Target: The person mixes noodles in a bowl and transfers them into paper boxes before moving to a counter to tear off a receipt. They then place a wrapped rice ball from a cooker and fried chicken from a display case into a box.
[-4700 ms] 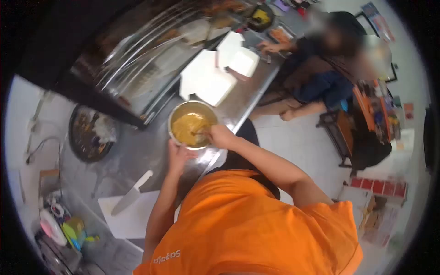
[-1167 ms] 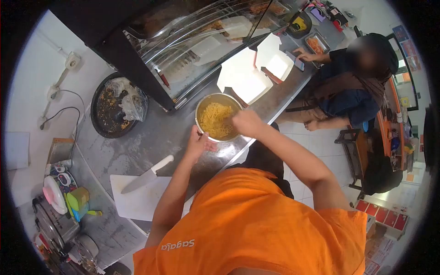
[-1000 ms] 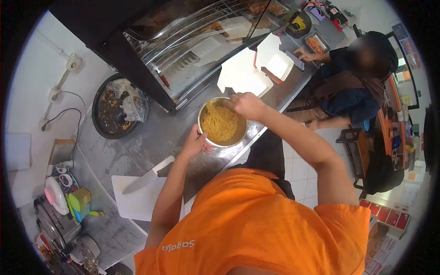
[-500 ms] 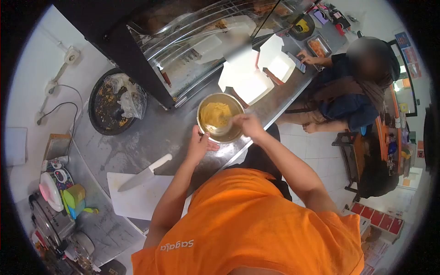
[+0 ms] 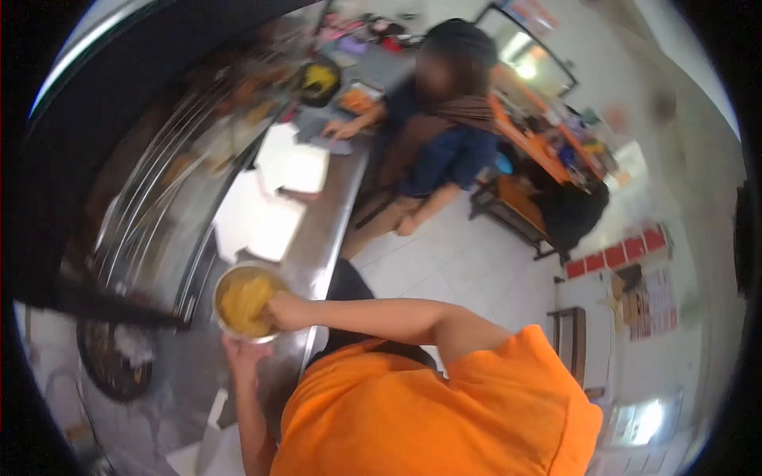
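Observation:
A round metal bowl [image 5: 222, 279] with a yellow, mushy-looking food [image 5: 245, 308] in it stands on the steel counter. My left hand [image 5: 247, 349] grips the bowl at its near side, under the rim. Reaching over the right edge, my right hand [image 5: 292, 311] has its closed fingers down at the yellow food. What those fingers hold, if anything, is hidden and blurred. Just beyond the bowl lie two open white food boxes, the nearer box [image 5: 262, 226] and the farther box [image 5: 295, 163].
A knife [image 5: 216, 408] lies on a white cutting board [image 5: 184, 460] near my left forearm. A dark round pan [image 5: 103, 369] sits at left, below the glass display case [image 5: 151, 198]. Another person [image 5: 452, 119] sits at the counter's far end, near a tray of orange food [image 5: 361, 97].
My view has turned to the right, so bowl, boxes and counter appear farther left. Both hands stay at the bowl. The right hand now reaches deeper over the yellow food.

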### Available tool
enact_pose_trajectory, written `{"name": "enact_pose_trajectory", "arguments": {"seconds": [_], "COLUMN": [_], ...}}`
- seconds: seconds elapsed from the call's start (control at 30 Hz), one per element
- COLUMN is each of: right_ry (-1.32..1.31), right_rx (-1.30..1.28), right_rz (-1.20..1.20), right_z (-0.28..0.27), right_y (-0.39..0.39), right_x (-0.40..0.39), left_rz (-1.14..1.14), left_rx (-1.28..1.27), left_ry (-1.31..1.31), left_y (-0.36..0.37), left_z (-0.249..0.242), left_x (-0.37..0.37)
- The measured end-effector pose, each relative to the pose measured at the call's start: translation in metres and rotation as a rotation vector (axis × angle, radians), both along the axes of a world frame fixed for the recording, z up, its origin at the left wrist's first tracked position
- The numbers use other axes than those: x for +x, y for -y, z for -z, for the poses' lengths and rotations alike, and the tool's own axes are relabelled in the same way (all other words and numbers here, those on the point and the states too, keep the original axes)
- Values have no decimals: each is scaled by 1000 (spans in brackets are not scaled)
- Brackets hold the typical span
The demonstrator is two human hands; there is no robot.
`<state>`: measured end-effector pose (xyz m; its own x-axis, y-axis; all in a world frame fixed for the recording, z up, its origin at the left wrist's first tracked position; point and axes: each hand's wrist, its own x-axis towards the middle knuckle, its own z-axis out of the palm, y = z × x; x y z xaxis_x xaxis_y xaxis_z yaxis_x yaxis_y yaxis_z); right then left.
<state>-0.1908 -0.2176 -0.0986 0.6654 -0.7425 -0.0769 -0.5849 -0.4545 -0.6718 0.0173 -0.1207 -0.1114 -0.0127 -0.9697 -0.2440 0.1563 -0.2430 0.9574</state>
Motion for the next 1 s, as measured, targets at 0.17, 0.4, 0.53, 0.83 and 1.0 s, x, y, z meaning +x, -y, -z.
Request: {"name": "enact_pose_trajectory", "arguments": {"seconds": [0.17,0.4,0.53,0.83,1.0], "right_ry": [-371,-427,-386,-230,-253], "right_rx": [-304,-510,-662,-600,-633], "right_rz": [-1,-314,-352,-309,-391], "right_z": [-45,-106,-110,-88,-124], "right_y": [-3,-1,31,25,53], "right_x": [-37,-105,-115,-93,-129], "left_rz": [-304,-424,-473,-488,-397], "left_rx": [322,294,322,262,270], "left_ry": [-284,-357,-374,-430,-328], "left_y": [-25,-25,-10,-1,11], "left_z": [-27,-8,7,8,-4], "left_x": [6,13,20,20,26]}}
